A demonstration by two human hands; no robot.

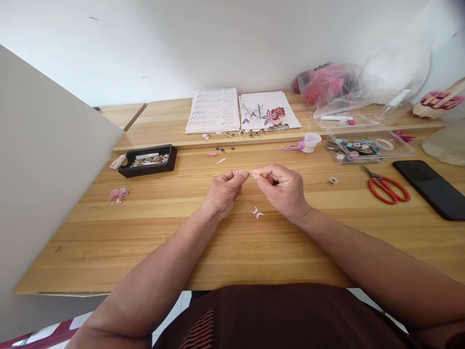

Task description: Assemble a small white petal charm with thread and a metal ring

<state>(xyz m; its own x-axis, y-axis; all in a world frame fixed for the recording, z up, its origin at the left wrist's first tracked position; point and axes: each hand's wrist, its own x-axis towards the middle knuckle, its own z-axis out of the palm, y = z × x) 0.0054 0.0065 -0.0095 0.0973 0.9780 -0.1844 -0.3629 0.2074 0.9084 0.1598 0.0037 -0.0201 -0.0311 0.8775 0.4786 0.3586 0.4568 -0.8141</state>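
My left hand (224,191) and my right hand (283,189) meet over the middle of the wooden table (145,242), each closed in a pinch. Between the fingertips is a tiny yellowish piece (250,173), too small to name; both hands seem to grip it. Just below them on the table lie two pale crescent-shaped pieces (257,213). Beyond the fingers rest a thin white wavy piece (221,161) and a small pink oval piece (212,155).
At left stand a black tray (125,170) of beads and a pink scrap bundle (119,195). Pattern sheets (212,111) lie on the back ledge. At right are a white cup (313,142), a clear box (399,154), red-handled scissors (387,186), a spool (333,181) and a phone (432,186).
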